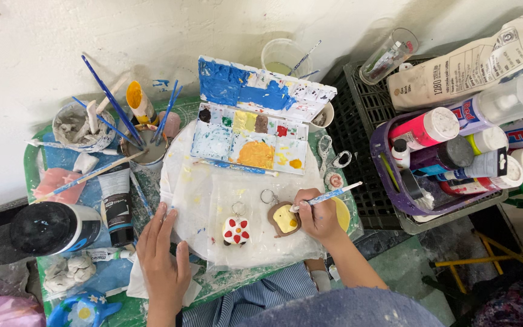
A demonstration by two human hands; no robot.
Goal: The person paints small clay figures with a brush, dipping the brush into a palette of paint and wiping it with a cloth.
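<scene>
Two keyring charms (236,229), one palette (255,124), two hands (163,260).

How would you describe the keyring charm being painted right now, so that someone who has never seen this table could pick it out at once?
Start at the open paint palette and drop to the white plastic sheet below it. Two charms with metal rings lie there; take the one under the brush in the right hand. That charm is brown-edged with a yellow middle, unlike its white neighbour with red spots.
</scene>
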